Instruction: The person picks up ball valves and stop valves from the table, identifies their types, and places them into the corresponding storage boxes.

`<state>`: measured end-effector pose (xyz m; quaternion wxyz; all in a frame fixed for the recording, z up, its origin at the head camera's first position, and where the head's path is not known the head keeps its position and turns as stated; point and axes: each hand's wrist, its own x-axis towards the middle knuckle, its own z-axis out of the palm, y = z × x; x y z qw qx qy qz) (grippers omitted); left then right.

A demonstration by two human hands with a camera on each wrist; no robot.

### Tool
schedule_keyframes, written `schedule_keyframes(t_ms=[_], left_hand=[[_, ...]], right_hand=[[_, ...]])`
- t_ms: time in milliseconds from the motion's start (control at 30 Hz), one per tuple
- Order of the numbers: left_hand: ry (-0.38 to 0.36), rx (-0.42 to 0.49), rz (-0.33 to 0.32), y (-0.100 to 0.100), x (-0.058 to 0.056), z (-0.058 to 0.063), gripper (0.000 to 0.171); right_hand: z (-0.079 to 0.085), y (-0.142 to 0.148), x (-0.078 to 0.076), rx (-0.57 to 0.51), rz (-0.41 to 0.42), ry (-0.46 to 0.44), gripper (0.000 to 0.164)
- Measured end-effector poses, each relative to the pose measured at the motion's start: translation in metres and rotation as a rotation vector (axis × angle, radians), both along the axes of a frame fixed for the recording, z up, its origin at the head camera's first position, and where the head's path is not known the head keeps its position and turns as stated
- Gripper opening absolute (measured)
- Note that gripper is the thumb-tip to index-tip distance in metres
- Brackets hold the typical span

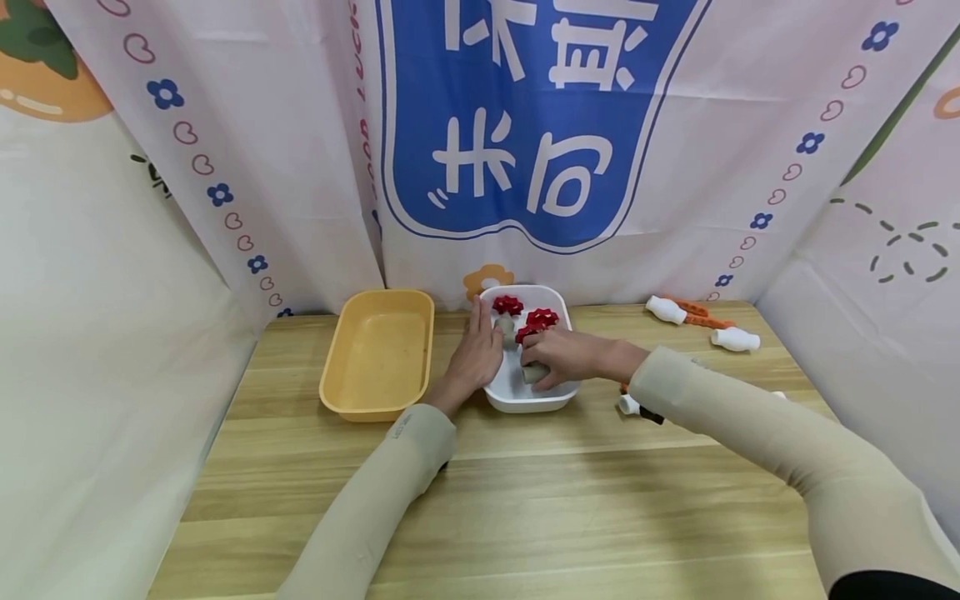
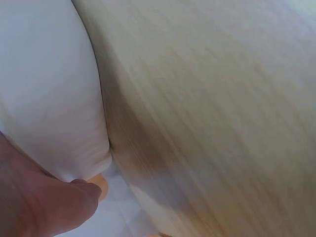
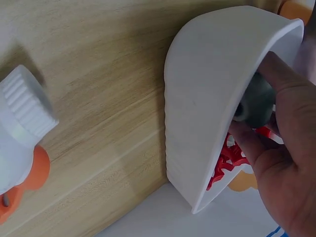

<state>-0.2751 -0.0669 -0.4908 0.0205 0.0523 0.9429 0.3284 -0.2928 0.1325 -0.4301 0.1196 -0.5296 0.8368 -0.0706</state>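
Observation:
A white tray [image 1: 527,402] holds several grey valves with red handwheels [image 1: 542,317]. My right hand [image 1: 564,354] reaches into the tray and grips one grey valve [image 1: 534,372] by its body. In the right wrist view, the thumb and fingers of my right hand [image 3: 289,143] close round that grey valve [image 3: 256,104], just inside the tray wall [image 3: 212,94]. My left hand [image 1: 477,354] rests against the tray's left side, fingers straight along the rim. The left wrist view catches only part of my left hand [image 2: 54,205] beside the white tray wall [image 2: 54,94].
Left of the white tray stands a yellow tray [image 1: 378,354]. White fittings [image 1: 735,339] and orange pieces [image 1: 708,322] lie at the table's back right. Another white fitting [image 1: 628,405] lies near my right forearm. A printed cloth [image 1: 315,167] hangs behind the wooden table [image 1: 525,500].

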Motion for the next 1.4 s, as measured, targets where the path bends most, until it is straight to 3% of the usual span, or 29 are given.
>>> schedule_keyframes(t_ms=[367,667,1033,1267,1400], left_hand=[[0.001,-0.001,-0.002,-0.001,-0.001,-0.002,0.067],[0.013,-0.012,-0.006,-0.002,-0.001,0.000,0.068],[0.020,-0.064,-0.011,-0.005,-0.002,0.005,0.074],[0.025,-0.062,-0.024,-0.005,-0.001,0.016,0.078],[0.037,-0.075,-0.039,-0.009,0.001,0.029,0.082]], right_hand=[[0.009,0.003,0.007,-0.066,0.037,0.107,0.032],[0.019,0.019,0.011,-0.041,-0.037,0.158,0.035],[0.027,0.042,0.010,-0.029,-0.094,0.148,0.050],[0.031,0.059,0.013,-0.009,-0.141,0.129,0.060],[0.032,0.069,0.014,0.005,-0.163,0.131,0.063]])
